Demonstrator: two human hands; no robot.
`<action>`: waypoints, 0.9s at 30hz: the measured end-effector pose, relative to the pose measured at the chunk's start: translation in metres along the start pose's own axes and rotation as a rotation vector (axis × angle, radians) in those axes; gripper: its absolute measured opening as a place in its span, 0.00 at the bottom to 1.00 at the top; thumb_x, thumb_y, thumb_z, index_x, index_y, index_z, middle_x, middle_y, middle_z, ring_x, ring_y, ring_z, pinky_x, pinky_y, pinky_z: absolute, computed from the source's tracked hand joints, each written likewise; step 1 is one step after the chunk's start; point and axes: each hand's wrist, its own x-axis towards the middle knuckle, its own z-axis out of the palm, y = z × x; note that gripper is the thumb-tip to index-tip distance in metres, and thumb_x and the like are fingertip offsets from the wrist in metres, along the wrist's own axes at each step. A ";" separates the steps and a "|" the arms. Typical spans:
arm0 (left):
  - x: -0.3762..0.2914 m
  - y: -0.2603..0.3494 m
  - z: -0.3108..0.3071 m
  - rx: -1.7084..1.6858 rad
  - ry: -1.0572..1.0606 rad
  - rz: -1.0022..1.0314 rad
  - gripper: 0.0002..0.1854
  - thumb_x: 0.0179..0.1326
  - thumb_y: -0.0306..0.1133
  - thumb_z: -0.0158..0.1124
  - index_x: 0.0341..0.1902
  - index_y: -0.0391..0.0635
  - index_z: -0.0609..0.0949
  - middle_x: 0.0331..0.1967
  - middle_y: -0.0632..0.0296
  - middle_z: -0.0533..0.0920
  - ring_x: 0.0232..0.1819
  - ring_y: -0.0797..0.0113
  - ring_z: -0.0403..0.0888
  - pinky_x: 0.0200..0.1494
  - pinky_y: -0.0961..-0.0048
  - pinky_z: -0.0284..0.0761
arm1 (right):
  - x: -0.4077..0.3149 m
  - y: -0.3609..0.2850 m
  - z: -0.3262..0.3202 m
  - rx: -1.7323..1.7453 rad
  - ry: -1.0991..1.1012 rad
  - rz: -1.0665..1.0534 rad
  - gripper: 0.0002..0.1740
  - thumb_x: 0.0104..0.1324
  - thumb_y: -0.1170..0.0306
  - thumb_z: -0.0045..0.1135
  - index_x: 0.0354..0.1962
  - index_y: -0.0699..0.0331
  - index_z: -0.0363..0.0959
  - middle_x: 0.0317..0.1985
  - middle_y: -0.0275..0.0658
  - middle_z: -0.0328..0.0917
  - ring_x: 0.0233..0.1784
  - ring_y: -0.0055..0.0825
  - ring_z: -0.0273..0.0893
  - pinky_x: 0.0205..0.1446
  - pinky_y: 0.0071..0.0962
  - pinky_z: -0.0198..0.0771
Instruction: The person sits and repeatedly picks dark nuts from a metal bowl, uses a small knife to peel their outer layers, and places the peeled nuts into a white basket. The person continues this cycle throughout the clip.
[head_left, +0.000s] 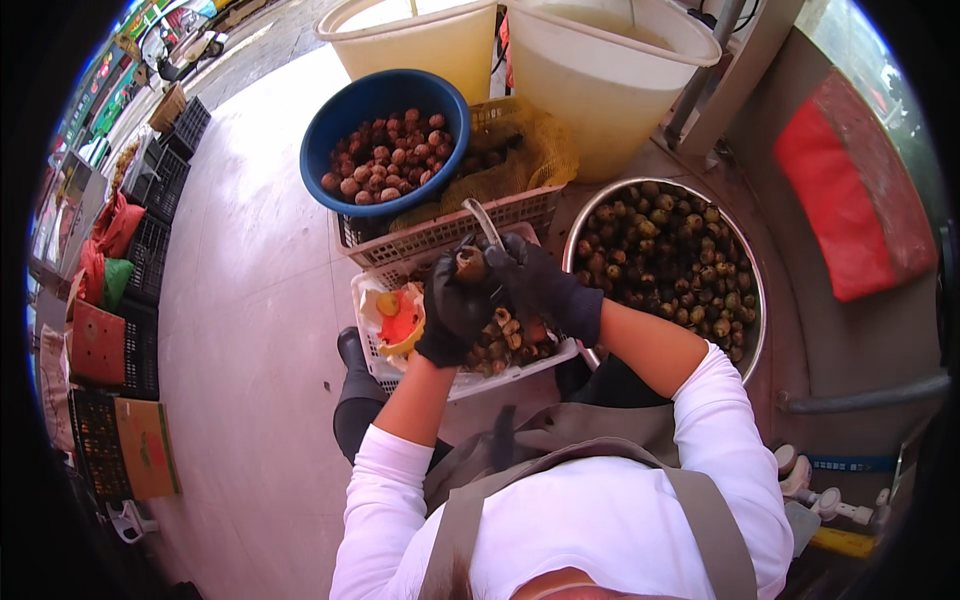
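My left hand (454, 304), in a dark glove, grips a brown walnut with its husk partly off (470, 264). Right beside it, my right hand (525, 277), gloved too, is closed on a curved metal tool (484, 222) whose shaft points up and left; its working end is hidden. Both hands are over a white plastic basket (480, 386) holding husk pieces (506, 337) and a piece of red-fleshed fruit with a yellow rind (401, 322). Walnuts in dark green-brown husks (667, 255) fill a round metal basin (759, 300) at the right.
Ahead, a blue basin (311, 161) of husked walnuts (386, 161) rests on a plastic crate (457, 229) with yellow netting (551, 142). Two large whitish tubs (600, 97) stand behind. Black crates (142, 345) and a cardboard box (145, 448) line the left. A red cushion (832, 195) lies right.
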 end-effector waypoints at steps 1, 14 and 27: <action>0.001 0.006 0.003 0.253 -0.008 0.134 0.23 0.59 0.29 0.61 0.58 0.41 0.72 0.49 0.57 0.81 0.48 0.63 0.80 0.53 0.67 0.75 | 0.001 0.005 -0.003 -0.040 -0.008 -0.075 0.16 0.70 0.59 0.48 0.42 0.65 0.72 0.28 0.42 0.78 0.31 0.30 0.76 0.35 0.31 0.69; 0.004 0.008 -0.025 0.677 -0.078 0.291 0.24 0.58 0.34 0.61 0.58 0.40 0.71 0.51 0.55 0.79 0.49 0.60 0.79 0.52 0.69 0.74 | -0.013 0.004 -0.002 -0.772 -0.062 -0.631 0.07 0.65 0.67 0.52 0.34 0.63 0.68 0.23 0.50 0.75 0.27 0.50 0.76 0.31 0.45 0.70; 0.000 0.020 -0.021 0.978 -0.101 0.303 0.27 0.39 0.23 0.70 0.50 0.40 0.79 0.45 0.52 0.82 0.46 0.56 0.82 0.49 0.67 0.77 | -0.014 0.000 -0.002 -0.988 -0.180 -0.489 0.12 0.63 0.65 0.52 0.40 0.64 0.67 0.22 0.48 0.77 0.25 0.47 0.78 0.29 0.44 0.71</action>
